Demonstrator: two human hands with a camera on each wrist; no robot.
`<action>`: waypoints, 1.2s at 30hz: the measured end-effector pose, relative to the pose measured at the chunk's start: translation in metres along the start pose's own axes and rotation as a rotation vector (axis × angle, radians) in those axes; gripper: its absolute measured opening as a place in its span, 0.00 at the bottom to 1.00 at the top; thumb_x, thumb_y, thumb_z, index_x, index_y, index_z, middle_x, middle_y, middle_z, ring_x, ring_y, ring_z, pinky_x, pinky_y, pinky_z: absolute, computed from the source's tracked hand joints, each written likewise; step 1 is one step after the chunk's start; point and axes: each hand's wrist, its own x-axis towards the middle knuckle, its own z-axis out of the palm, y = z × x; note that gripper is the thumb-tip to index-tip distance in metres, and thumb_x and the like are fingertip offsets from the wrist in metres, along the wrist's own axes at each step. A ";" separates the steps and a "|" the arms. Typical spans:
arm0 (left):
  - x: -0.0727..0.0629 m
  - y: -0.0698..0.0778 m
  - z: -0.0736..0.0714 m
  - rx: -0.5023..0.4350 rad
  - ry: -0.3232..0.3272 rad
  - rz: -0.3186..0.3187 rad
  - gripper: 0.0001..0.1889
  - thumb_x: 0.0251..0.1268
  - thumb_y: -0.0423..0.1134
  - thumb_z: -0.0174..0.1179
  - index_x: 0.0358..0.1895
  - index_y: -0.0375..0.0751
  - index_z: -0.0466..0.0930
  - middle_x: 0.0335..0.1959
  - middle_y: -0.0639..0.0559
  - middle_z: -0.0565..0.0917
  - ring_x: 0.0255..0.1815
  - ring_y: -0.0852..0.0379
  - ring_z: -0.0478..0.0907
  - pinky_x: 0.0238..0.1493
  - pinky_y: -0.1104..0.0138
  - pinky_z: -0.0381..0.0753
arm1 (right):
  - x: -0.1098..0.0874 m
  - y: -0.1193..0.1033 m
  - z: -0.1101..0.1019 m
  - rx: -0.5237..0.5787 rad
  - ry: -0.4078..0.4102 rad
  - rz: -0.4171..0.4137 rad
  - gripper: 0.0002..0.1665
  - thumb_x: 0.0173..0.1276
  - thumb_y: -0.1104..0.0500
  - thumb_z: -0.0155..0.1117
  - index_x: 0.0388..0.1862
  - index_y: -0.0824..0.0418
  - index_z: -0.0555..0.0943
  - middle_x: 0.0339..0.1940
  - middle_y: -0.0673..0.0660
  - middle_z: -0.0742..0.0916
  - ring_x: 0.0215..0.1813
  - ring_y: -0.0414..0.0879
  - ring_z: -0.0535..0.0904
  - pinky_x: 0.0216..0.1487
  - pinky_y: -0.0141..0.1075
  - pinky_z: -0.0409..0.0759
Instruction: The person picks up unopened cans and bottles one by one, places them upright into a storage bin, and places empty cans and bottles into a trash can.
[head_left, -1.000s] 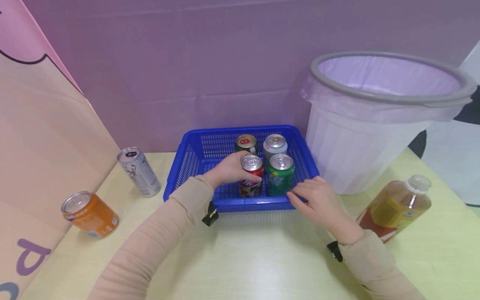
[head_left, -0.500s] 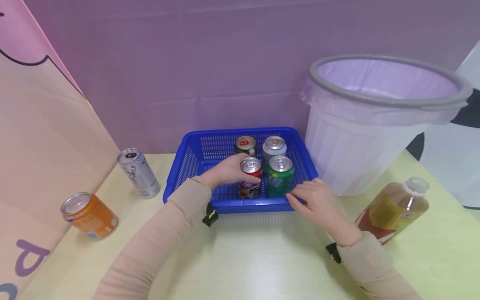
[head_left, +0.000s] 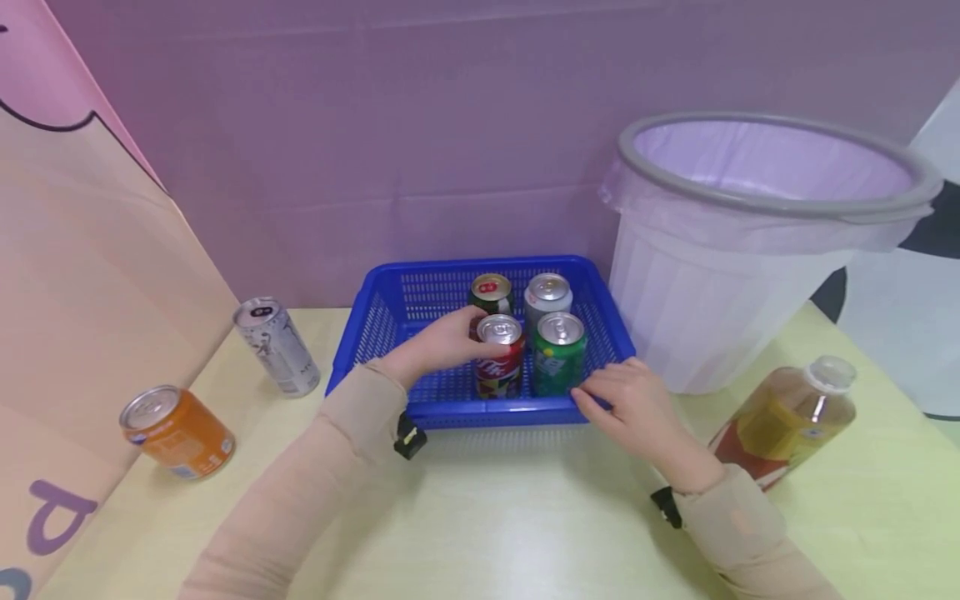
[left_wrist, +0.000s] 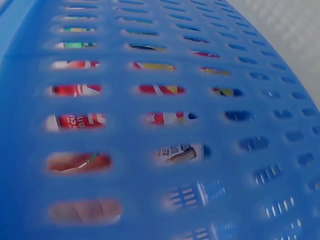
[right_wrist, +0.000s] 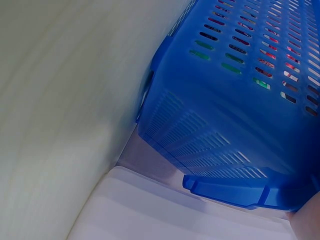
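In the head view a blue plastic basket [head_left: 480, 408] stands on the table with several drink cans in its right half. My left hand [head_left: 435, 343] reaches over its front rim, thumb and fingers loosely spread at the left side of a red can [head_left: 501, 371]. That can stands upright beside a green can [head_left: 558, 371]. Behind them are a dark can with a gold top [head_left: 491, 288] and a white can [head_left: 548, 302]. My right hand [head_left: 630, 404] grips the basket's front right corner. The left wrist view shows red can printing through the basket wall [left_wrist: 125, 165].
A white bin [head_left: 682, 308] with a lilac liner and grey rim stands right of the basket. A bottle of amber drink [head_left: 787, 421] is near my right forearm. On the left stand a silver can [head_left: 281, 350] and an orange can [head_left: 180, 433].
My left hand has slid left along the red can, its grip loosening, while the can stays in place. The right hand keeps its hold on the basket corner.
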 end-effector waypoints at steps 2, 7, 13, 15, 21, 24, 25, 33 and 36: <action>-0.004 -0.001 0.000 0.020 -0.003 0.002 0.32 0.60 0.51 0.64 0.62 0.35 0.67 0.55 0.43 0.78 0.57 0.48 0.75 0.59 0.56 0.74 | 0.000 0.000 0.000 0.002 0.004 0.000 0.35 0.77 0.43 0.36 0.15 0.56 0.78 0.14 0.47 0.79 0.19 0.39 0.72 0.25 0.33 0.63; -0.016 -0.002 0.001 0.049 -0.018 -0.012 0.32 0.62 0.52 0.61 0.63 0.35 0.66 0.58 0.42 0.77 0.61 0.46 0.73 0.63 0.54 0.71 | -0.001 0.000 0.000 0.007 0.010 0.002 0.34 0.77 0.43 0.36 0.16 0.56 0.78 0.14 0.47 0.79 0.19 0.40 0.72 0.25 0.33 0.63; -0.030 -0.004 0.005 0.056 -0.052 -0.040 0.33 0.65 0.53 0.57 0.65 0.33 0.64 0.57 0.41 0.77 0.58 0.48 0.74 0.60 0.54 0.72 | -0.001 0.000 0.000 0.003 0.004 0.004 0.35 0.77 0.43 0.36 0.16 0.56 0.78 0.15 0.47 0.80 0.19 0.40 0.72 0.25 0.33 0.64; -0.035 -0.005 0.007 0.066 -0.061 -0.051 0.31 0.65 0.53 0.57 0.62 0.33 0.65 0.49 0.43 0.79 0.49 0.50 0.76 0.52 0.57 0.76 | -0.002 0.000 0.000 0.002 0.000 0.006 0.35 0.77 0.43 0.36 0.16 0.56 0.78 0.15 0.47 0.80 0.19 0.40 0.72 0.25 0.33 0.64; -0.044 -0.009 0.012 0.107 -0.033 -0.044 0.25 0.67 0.53 0.55 0.54 0.33 0.72 0.38 0.47 0.80 0.38 0.53 0.76 0.39 0.61 0.77 | -0.002 0.000 0.001 0.005 -0.002 0.012 0.35 0.77 0.43 0.36 0.17 0.57 0.79 0.15 0.48 0.80 0.19 0.40 0.72 0.25 0.33 0.64; -0.047 -0.011 0.015 0.094 0.003 -0.011 0.23 0.68 0.52 0.54 0.54 0.36 0.75 0.45 0.46 0.82 0.47 0.51 0.79 0.49 0.57 0.78 | -0.002 0.000 0.001 0.008 0.000 0.011 0.35 0.77 0.43 0.36 0.17 0.57 0.79 0.15 0.48 0.80 0.19 0.40 0.73 0.25 0.33 0.64; -0.047 -0.011 0.016 0.088 0.018 0.003 0.22 0.68 0.51 0.54 0.54 0.36 0.76 0.47 0.46 0.83 0.49 0.51 0.79 0.52 0.57 0.77 | -0.002 0.000 0.001 0.008 -0.002 0.011 0.35 0.77 0.43 0.36 0.17 0.57 0.79 0.15 0.48 0.81 0.20 0.40 0.73 0.25 0.33 0.64; -0.053 -0.010 0.021 0.138 0.140 0.066 0.15 0.68 0.50 0.55 0.48 0.44 0.81 0.43 0.52 0.84 0.47 0.55 0.80 0.51 0.58 0.78 | -0.001 0.001 0.001 0.010 -0.015 0.016 0.36 0.77 0.42 0.35 0.17 0.57 0.80 0.16 0.48 0.82 0.20 0.41 0.74 0.26 0.34 0.65; -0.056 -0.008 0.024 0.237 0.221 0.097 0.13 0.67 0.49 0.56 0.43 0.45 0.82 0.38 0.54 0.85 0.39 0.57 0.81 0.45 0.60 0.80 | -0.001 0.001 0.000 0.012 -0.015 0.014 0.35 0.77 0.43 0.36 0.17 0.57 0.79 0.15 0.48 0.81 0.20 0.41 0.74 0.26 0.34 0.65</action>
